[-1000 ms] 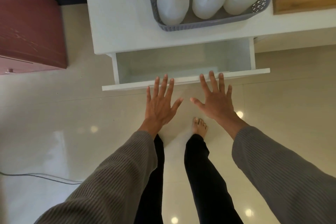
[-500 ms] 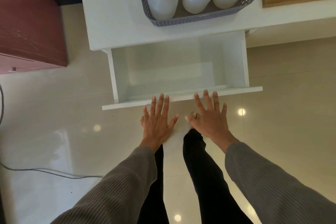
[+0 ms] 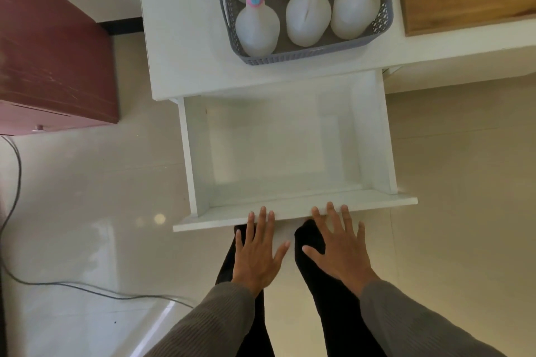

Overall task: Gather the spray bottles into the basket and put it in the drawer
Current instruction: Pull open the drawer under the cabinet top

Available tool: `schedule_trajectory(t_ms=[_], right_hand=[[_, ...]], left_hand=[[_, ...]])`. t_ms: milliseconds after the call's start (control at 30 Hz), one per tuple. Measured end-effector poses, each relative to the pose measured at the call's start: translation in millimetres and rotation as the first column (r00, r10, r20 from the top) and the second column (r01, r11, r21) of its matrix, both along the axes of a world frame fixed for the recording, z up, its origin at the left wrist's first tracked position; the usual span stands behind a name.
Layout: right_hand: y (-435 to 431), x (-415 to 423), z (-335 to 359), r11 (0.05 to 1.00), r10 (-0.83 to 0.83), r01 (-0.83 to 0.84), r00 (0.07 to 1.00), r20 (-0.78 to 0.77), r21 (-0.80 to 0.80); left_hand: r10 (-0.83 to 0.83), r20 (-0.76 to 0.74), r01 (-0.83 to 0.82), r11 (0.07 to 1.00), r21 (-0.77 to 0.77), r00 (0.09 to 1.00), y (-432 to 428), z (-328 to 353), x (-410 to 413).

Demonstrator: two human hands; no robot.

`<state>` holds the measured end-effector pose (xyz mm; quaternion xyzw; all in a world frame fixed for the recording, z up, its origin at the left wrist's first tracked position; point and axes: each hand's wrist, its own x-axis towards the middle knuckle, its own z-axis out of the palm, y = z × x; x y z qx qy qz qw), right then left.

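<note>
Fingers (image 3: 262,219) on my left hand (image 3: 255,255) are spread flat and wide with nothing in them, the tips lying over the top edge of the drawer (image 3: 290,209) front. My right hand (image 3: 339,249) is the same: splayed, palm down, empty, its tips at that front edge just beside the left ones. Whether either set presses on the panel or only hovers above it, I cannot tell from this angle.

By my reckoning the gathering part is done. Every spray bottle I can see, such as the one with the yellow collar (image 3: 308,20), already lies in the grey basket (image 3: 290,58), which sits on the white bench (image 3: 179,38) just behind the drawer opening, near the bench's front edge. The drawer stands pulled well out and is bare inside. What is left, as I judge it, is to lift the basket, lower it into the drawer and push the drawer shut.

All three front bottles lie with their round bottoms toward me and their nozzles pointing away, so their long axes run front to back, the right one leaning a little to the right. From the part I can see, I'd guess the basket's long side runs left to right, parallel to the drawer front, though its far end is cut off at the top of my view.
</note>
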<state>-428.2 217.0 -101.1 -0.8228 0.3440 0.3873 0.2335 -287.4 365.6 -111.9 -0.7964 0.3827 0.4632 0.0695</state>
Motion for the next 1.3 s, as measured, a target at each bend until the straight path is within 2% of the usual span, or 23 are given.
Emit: schedule_trajectory(t_ms=[333,467,500,567,633,667,700,733,767,800,833,900,967,1000,1067,1133,1233,1300], right_hand=[[-8,-5,16,0.992,0.020,-0.011,0.998,-0.064,0.127],[-21,5,21,0.978,-0.005,0.028,0.994,-0.109,0.207],[-21,8,22,0.976,-0.006,0.028,0.995,-0.102,0.214],[-27,17,28,0.991,-0.042,0.035,0.998,0.050,0.126],[-45,26,31,0.987,-0.056,0.040,0.993,0.101,0.154],[-59,31,27,0.980,-0.105,0.082,0.987,0.119,0.181],[-72,26,18,0.960,-0.191,0.148,0.967,0.171,0.237],[-90,31,16,0.931,-0.298,0.251,0.942,0.154,0.265],[-115,42,22,0.903,-0.396,0.348,0.902,0.170,0.252],[-141,56,26,0.880,-0.475,0.449,0.847,0.237,0.159],[-170,73,34,0.800,-0.584,0.593,0.733,0.349,0.092],[-232,102,53,0.535,-0.754,0.831,0.390,0.528,0.150],[-295,134,69,0.333,-0.825,0.884,0.104,0.555,0.329],[-326,152,75,0.293,-0.829,0.878,0.037,0.558,0.378],[-375,186,82,0.300,-0.816,0.864,0.012,0.577,0.405],[-409,214,83,0.352,-0.812,0.855,0.076,0.578,0.382],[-436,245,81,0.449,-0.809,0.833,0.226,0.542,0.323],[-443,256,76,0.476,-0.830,0.824,0.305,0.467,0.307]], left_hand=[[0.046,-0.115,-0.023,0.980,0.195,0.992,-8,5,-12],[0.219,-0.129,-0.181,0.950,0.254,0.967,-30,8,-6],[0.240,-0.125,-0.198,0.940,0.279,0.963,-38,8,-1],[0.255,-0.104,-0.209,0.922,0.327,0.961,-53,11,9],[0.297,-0.046,-0.273,0.919,0.284,0.954,-64,18,22],[0.335,-0.008,-0.326,0.921,0.212,0.942,-69,22,31],[0.374,0.018,-0.373,0.918,0.138,0.927,-76,27,42],[0.426,0.036,-0.428,0.902,0.054,0.904,-84,31,56],[0.505,0.045,-0.502,0.862,-0.066,0.862,-93,34,72],[0.594,0.027,-0.577,0.791,-0.202,0.804,-102,35,90],[0.668,-0.027,-0.641,0.701,-0.313,0.743,-115,37,110],[0.760,-0.168,-0.727,0.495,-0.475,0.627,-144,44,157],[0.820,-0.288,-0.801,0.303,-0.516,0.495,-179,56,209],[0.831,-0.350,-0.835,0.223,-0.503,0.433,-198,61,232],[0.827,-0.464,-0.881,0.077,-0.466,0.318,-234,69,277],[0.820,-0.516,-0.908,0.008,-0.419,0.246,-266,77,312],[0.810,-0.560,-0.950,-0.012,-0.313,0.175,-301,79,349],[0.808,-0.570,-0.971,0.008,-0.240,0.148,-314,77,365]])
